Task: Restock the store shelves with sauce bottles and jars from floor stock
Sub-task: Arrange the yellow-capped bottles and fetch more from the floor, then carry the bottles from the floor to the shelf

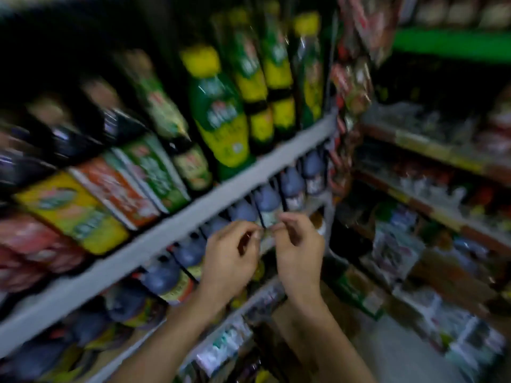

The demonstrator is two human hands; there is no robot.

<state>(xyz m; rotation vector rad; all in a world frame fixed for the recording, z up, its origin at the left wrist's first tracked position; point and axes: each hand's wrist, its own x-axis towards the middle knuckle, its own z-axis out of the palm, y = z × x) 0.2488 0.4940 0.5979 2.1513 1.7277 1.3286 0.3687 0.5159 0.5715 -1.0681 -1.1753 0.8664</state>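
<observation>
Left grip [229, 261] and right grip [300, 252] both curled, fingertips meeting just below the grey shelf edge [166, 230], at a blue-capped sauce bottle [266, 200] in the lower row; blur hides whether they pinch it. Neighbour bottles [293, 183] packed tight either side; open floor [401, 344] to the right.

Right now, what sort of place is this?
Most likely a small grocery shop. A grey shelf carries yellow-capped bottles, a row of blue-grey-capped sauce bottles stands beneath it, and more packed shelves run along the right. The left hand and right hand pinch a small thing, too blurred to name.
</observation>
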